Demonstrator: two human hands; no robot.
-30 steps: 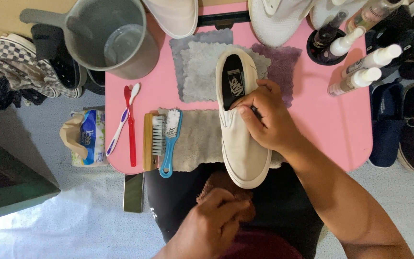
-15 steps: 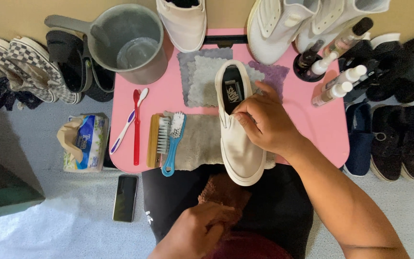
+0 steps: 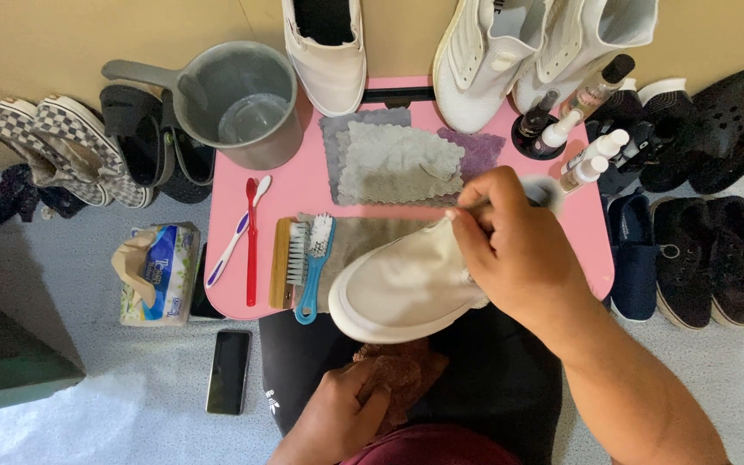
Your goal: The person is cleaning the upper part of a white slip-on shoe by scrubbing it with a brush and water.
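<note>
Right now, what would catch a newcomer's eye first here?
The right hand grips a white slip-on shoe over the near edge of a pink table. Below, the left hand holds a brown cloth at the lap. A grey water pitcher stands at the table's far left corner.

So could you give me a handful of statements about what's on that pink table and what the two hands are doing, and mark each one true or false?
1. The right hand grips a cream slip-on shoe. True.
2. The left hand holds a toothbrush. False: it holds a brown cloth over the lap; the toothbrushes lie on the pink table.
3. The grey jug has water in it. True.
4. The phone lies on the table. False: it lies on the floor beside it.
5. The blue-handled brush lies next to a wooden brush. True.
</note>
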